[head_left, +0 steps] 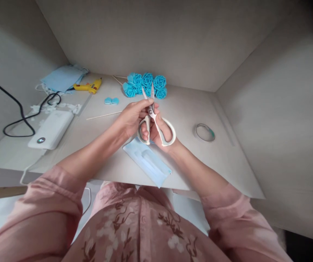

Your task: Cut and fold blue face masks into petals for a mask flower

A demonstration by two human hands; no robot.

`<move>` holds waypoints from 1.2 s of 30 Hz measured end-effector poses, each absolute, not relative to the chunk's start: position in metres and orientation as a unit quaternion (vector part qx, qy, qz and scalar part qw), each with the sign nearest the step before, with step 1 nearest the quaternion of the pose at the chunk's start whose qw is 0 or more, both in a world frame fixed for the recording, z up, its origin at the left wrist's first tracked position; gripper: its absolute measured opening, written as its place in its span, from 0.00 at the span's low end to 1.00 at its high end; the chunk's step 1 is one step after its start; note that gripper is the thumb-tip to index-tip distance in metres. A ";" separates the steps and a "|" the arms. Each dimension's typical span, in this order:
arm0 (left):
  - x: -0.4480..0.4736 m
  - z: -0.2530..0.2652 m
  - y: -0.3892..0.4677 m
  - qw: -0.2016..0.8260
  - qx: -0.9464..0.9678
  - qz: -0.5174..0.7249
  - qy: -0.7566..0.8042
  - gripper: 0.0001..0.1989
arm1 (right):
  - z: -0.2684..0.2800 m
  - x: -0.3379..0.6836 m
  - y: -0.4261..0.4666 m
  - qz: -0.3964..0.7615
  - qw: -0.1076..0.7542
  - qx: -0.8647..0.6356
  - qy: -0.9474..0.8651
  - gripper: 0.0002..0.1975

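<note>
Scissors (150,111) at frame centre, tips up, blades parted, above the bench (189,112). Hands: right hand (156,133) grasping the scissors by the handle loops; left hand (133,115) closed on them near the pivot, can't tell if it also pinches something small. Step looks like readying scissors, no cut visible; a cut would call for left fingers clear of the blades and material between them. Blue face mask (156,169) lies just below the hands; blue paper flowers (147,79) upper centre, blue bow piece (111,101) left of them, glue gun (88,86) upper left, tape roll (213,134) right.
</note>
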State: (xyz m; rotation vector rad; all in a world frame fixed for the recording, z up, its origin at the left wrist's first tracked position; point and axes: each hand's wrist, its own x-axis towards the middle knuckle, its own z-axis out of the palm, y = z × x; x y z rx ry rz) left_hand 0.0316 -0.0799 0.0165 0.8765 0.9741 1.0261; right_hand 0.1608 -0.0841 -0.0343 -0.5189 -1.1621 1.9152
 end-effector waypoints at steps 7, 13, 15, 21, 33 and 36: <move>0.029 0.011 -0.074 0.687 0.367 0.448 0.439 0.21 | -0.036 0.162 -0.085 0.758 0.401 -0.217 -0.467 0.23; 0.030 0.009 -0.074 0.685 0.354 0.462 0.438 0.24 | -0.037 0.161 -0.087 0.755 0.403 -0.200 -0.477 0.22; 0.030 0.010 -0.075 0.679 0.348 0.474 0.439 0.25 | -0.036 0.160 -0.088 0.752 0.402 -0.205 -0.481 0.22; 0.030 0.010 -0.074 0.684 0.353 0.470 0.433 0.25 | -0.033 0.158 -0.088 0.756 0.406 -0.227 -0.460 0.21; 0.028 0.001 -0.080 0.662 0.411 0.468 0.416 0.18 | -0.025 0.158 -0.092 0.763 0.392 -0.227 -0.461 0.24; 0.028 0.002 -0.080 0.659 0.408 0.470 0.423 0.20 | -0.027 0.158 -0.092 0.758 0.386 -0.226 -0.475 0.24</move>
